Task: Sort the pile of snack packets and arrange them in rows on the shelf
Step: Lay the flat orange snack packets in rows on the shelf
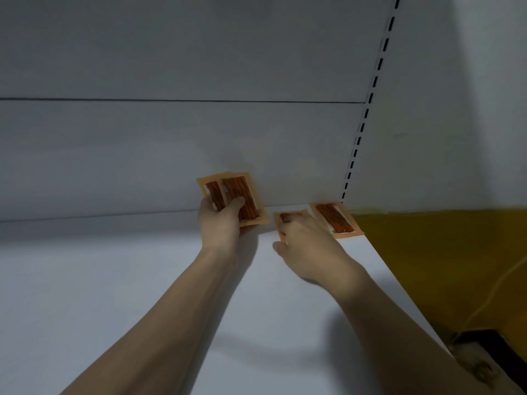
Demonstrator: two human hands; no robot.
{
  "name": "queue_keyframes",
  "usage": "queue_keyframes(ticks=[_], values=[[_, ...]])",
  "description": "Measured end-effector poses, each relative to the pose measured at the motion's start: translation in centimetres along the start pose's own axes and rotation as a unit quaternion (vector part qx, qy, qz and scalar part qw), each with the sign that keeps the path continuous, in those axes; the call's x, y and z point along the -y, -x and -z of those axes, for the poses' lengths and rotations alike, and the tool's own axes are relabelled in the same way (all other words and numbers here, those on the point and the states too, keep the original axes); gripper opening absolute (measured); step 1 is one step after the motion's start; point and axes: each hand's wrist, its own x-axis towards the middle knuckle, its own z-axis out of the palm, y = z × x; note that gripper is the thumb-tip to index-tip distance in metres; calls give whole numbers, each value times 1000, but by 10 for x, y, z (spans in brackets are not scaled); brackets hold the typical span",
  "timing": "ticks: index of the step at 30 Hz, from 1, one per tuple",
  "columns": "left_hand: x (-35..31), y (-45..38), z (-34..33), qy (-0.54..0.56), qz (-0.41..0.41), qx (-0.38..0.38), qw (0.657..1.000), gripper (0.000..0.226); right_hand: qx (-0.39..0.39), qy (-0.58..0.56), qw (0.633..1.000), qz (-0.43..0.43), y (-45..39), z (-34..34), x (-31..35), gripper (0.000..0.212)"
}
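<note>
My left hand (221, 223) grips a small fanned stack of orange snack packets (242, 195), thumb across the front one, held just above the white shelf (114, 280) near its back wall. My right hand (305, 243) lies over another orange packet (291, 216) on the shelf, fingers curled on it and hiding most of it. A third orange packet (335, 219) lies flat in the shelf's back right corner, just right of my right hand.
The white back panel (199, 138) rises behind the packets. A slotted upright (368, 109) runs up at the right corner. Right of the shelf edge is a yellow surface (427, 252) with a thin cable (496, 289).
</note>
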Motion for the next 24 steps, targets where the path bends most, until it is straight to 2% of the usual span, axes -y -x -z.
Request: queue_keyframes(ticks=[4,9,15,17,20,22,24], values=[[2,0,-1,-21,-5,5,1000,29,9,-40,999,-29,-8,-12,-7,38],[5,-2,-1,-35,-7,8,999,26,-6,-40,999,-9,-9,-13,-10,47],[8,-3,-1,-53,-13,19,998,28,-24,-49,998,-4,-12,-13,-12,41],[8,-3,-1,-62,-11,25,998,28,-63,-67,996,0,-11,-10,-9,30],[9,-3,-2,-82,-12,45,996,28,-155,-199,967,-35,-11,2,0,28],[7,-2,-2,-102,-16,64,993,29,-167,-320,930,-68,-10,8,4,30],[6,0,-4,-116,-19,92,989,30,-157,-379,910,-64,-9,6,6,32]])
